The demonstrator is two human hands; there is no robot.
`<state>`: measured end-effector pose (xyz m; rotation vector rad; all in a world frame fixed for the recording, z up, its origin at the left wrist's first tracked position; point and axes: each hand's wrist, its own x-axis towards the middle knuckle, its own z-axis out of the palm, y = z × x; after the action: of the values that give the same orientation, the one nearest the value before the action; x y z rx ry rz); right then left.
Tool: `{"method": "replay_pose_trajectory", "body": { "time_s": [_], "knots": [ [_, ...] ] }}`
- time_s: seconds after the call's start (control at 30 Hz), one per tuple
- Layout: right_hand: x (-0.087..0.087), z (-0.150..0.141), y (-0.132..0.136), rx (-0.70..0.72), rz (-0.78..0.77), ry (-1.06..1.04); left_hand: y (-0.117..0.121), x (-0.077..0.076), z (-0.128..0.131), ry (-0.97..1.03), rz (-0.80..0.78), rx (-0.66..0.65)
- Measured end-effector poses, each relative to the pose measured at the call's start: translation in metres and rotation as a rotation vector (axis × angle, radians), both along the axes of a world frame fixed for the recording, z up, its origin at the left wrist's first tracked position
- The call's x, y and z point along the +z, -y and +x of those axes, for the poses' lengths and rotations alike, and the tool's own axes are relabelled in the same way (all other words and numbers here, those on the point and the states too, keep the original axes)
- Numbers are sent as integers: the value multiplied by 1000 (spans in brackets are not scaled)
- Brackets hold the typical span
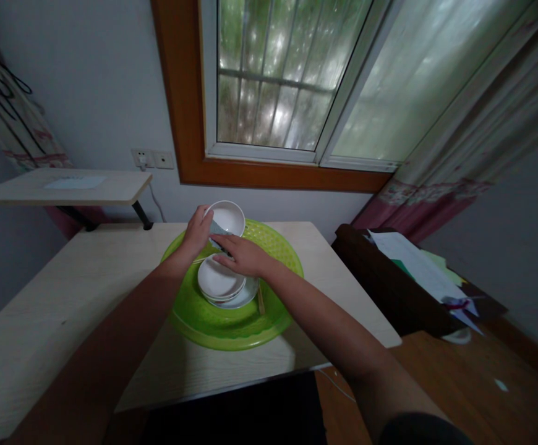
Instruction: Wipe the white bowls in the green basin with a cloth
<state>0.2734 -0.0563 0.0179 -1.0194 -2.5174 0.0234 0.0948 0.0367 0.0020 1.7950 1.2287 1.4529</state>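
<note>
My left hand (197,232) grips a white bowl (230,216) by its left edge, tilted so that its inside faces me. A grey-blue cloth (219,230) lies against the bowl's near side, with the fingers of my right hand (243,254) pressed on it. Both hands are above a large round green basin (232,343). Close below my right hand, a stack of small white dishes (220,278) rests on a wider white plate (245,296) in the basin. Light wooden chopsticks (261,301) lean beside the plate; part of them is hidden.
The basin stands on a light wooden table (343,290). A raised shelf (120,185) with a sheet of paper is at the left. Behind are a wall socket (141,158) and a window (278,80). Papers (417,266) lie on a dark brown piece of furniture at the right.
</note>
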Motion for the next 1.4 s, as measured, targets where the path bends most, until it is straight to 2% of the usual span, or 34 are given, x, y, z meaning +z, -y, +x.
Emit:
{"method": "replay_pose_trajectory", "body": {
  "time_s": [0.23,0.3,0.4,0.53,0.67,0.8,0.87,1.0,1.2,1.3,1.4],
  "knots": [
    [-2,7,-5,-252,158,152,-5,-1,1,47,-23,6],
    [-2,8,-5,-288,196,175,-5,0,1,53,-37,9],
    [-3,7,-4,-261,186,181,-7,-1,0,51,-40,25],
    [-5,4,-3,-130,48,125,-6,-3,0,10,-14,25],
    [-7,2,-4,26,-74,-44,-4,-4,0,-20,-4,22],
    [-7,3,-5,137,-96,-159,-1,-1,0,-7,-12,26],
    [-6,3,-5,113,-97,-125,0,1,0,7,-16,33],
    [-4,5,-7,-58,-62,22,0,3,1,29,-32,34],
    [-3,8,-8,-256,111,143,-1,4,1,28,-46,23],
    [-3,7,-6,-240,116,160,-1,3,0,29,-58,35],
    [-4,5,-5,-136,45,154,-2,1,0,14,-34,33]
  ]
}}
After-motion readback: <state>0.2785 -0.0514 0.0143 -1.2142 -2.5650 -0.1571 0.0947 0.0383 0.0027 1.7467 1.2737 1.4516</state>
